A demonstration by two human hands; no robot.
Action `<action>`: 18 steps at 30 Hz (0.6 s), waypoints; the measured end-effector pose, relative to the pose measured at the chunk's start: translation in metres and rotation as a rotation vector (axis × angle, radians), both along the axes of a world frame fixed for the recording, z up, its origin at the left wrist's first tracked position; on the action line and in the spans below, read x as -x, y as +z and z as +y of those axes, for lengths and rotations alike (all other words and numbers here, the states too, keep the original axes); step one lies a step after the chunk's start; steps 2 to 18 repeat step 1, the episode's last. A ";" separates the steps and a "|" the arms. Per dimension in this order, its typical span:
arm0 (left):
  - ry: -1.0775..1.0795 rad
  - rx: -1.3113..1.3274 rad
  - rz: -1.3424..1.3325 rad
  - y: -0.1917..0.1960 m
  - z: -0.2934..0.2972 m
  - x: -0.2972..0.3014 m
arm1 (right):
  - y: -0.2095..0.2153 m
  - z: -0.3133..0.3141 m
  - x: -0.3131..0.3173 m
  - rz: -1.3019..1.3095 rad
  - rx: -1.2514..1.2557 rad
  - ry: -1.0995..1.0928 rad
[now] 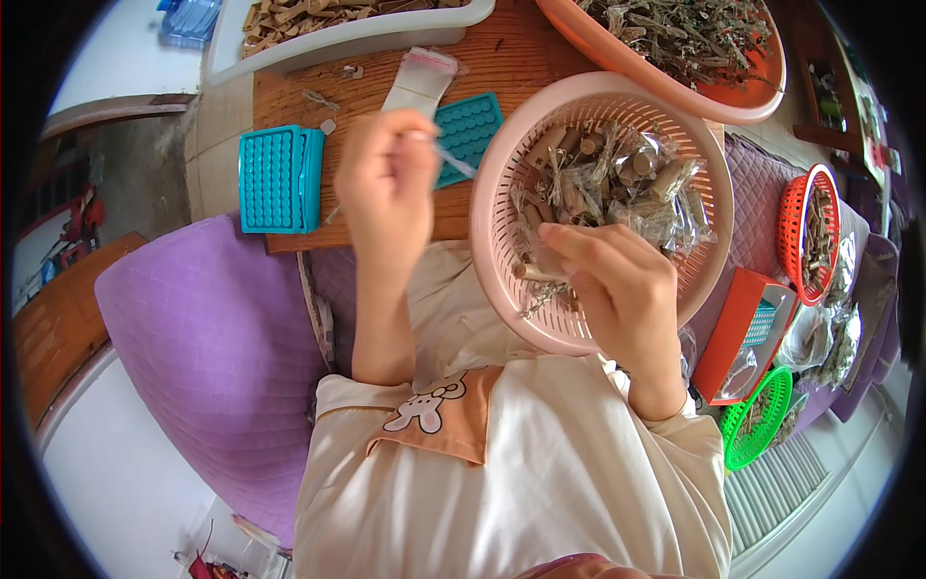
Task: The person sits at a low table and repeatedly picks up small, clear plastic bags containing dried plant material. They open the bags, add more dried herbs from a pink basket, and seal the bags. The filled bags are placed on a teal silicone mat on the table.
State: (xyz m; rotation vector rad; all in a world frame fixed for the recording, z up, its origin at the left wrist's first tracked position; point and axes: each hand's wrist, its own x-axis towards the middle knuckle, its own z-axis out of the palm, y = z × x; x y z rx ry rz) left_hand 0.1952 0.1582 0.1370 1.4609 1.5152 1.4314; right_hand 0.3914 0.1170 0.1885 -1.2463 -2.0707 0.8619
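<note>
My left hand (388,179), a little blurred, is raised over the near edge of the table with its fingers closed in a pinch. A thin clear plastic strip (455,162) sticks out from its fingertips toward the basket. My right hand (617,282) reaches into a pink plastic basket (494,253), fingers bent together; what they hold, if anything, is hidden. Around that hand lie clear plastic bags (666,183) with brown rolled pieces and dried stems in them. A loose brown roll (532,273) rests below its fingertips, beside a dried sprig (546,297).
On the wooden table (289,96) are a teal stacked tray (280,180), another teal tray (468,130) and a stack of clear bags (422,79). Behind stand a white tub (386,29) and an orange basin (666,96). Red (791,227) and green baskets (733,439) are at right.
</note>
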 end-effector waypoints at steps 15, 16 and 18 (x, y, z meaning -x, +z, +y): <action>-0.002 -0.001 -0.008 -0.001 0.000 -0.002 | -0.001 0.000 -0.002 0.081 0.067 -0.058; -0.002 -0.001 -0.008 -0.001 0.000 -0.002 | -0.001 0.000 -0.002 0.081 0.067 -0.058; -0.002 -0.001 -0.008 -0.001 0.000 -0.002 | -0.001 0.000 -0.002 0.081 0.067 -0.058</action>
